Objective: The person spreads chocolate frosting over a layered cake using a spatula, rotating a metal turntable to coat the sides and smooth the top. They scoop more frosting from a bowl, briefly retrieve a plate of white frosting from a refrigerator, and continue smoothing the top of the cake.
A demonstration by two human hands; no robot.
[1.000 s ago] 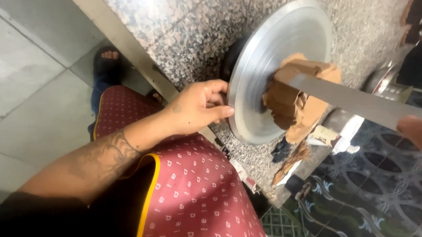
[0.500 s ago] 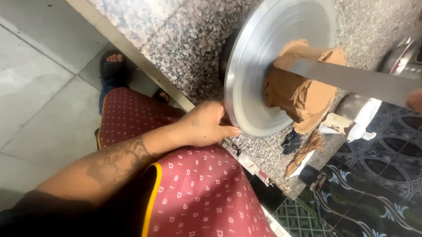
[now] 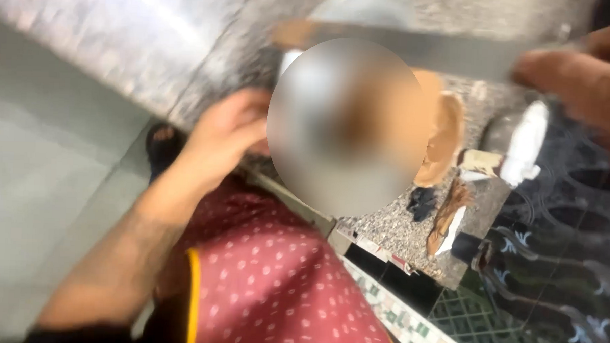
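brown cake [image 3: 441, 139] on granite worktop [image 3: 397, 229], just right of left hand [image 3: 221, 138] | left grip curled at blurred plate rim | right hand [image 3: 578, 83] holds long blade [image 3: 417, 50] lying left-right above cake

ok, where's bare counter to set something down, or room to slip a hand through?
Bare granite counter shows at upper left, beyond the left hand. It is crowded around the brown cake and the long blade held by the right hand. The counter's near corner holds scraps and a white item. The image is blurred, so details are uncertain.
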